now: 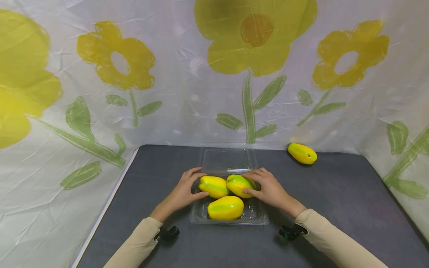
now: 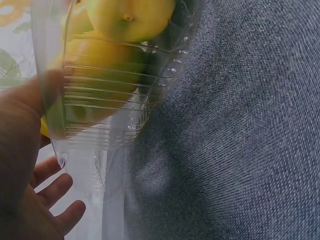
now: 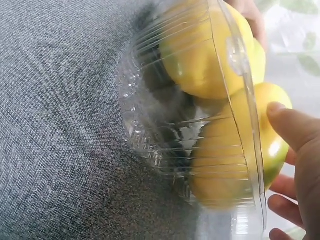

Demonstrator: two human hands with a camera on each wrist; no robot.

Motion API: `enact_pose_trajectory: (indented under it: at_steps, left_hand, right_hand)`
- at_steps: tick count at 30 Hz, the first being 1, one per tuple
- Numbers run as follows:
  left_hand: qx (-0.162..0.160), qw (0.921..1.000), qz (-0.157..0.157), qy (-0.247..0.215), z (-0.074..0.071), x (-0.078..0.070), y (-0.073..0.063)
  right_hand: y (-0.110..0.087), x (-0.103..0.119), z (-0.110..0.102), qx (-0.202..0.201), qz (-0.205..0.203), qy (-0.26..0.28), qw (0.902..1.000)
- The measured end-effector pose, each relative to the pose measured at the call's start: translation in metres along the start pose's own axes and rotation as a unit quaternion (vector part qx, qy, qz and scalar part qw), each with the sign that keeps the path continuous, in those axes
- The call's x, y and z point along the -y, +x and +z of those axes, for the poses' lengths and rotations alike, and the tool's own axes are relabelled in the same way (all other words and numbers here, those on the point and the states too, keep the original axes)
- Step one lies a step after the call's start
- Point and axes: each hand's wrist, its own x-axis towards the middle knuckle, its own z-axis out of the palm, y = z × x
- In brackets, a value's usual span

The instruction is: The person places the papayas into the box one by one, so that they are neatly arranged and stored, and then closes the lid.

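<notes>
In the head view, a clear plastic clamshell box [image 1: 231, 222] lies with its lid hinged back, and three oblong yellow-green fruits are in its base. My left hand [image 1: 182, 193] holds the back-left fruit [image 1: 213, 187], thumb on the near side and fingers behind. In the left wrist view, the thumb [image 2: 42, 90] reaches over the box wall onto it. My right hand [image 1: 271, 189] grips the back-right fruit [image 1: 239, 186] between thumb and fingers. The right wrist view shows the thumb [image 3: 295, 125] pressed on its side. The front fruit [image 1: 226, 208] lies untouched near the box's front edge.
Another yellow-green fruit [image 1: 302, 153] lies at the table's back right. The transparent lid [image 1: 228, 159] extends toward the back edge of the dark grey table [image 1: 161, 160]. A flower-print curtain [image 1: 181, 111] hangs behind the table and along its sides.
</notes>
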Motion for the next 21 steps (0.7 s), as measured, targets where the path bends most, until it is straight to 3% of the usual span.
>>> enact_pose_trajectory:
  at_steps: [9,21]
  left_hand:
    - [0.0,1.0,0.004,0.003,-0.0026,-0.0027,-0.0005]
    - [0.008,0.9999,0.008,0.012,0.0006,-0.001,0.0037]
  right_hand:
    - [0.0006,-0.0017,0.001,-0.008,-0.015,-0.014,0.9998]
    - [0.0013,-0.0017,-0.004,0.026,0.002,-0.013,0.9996]
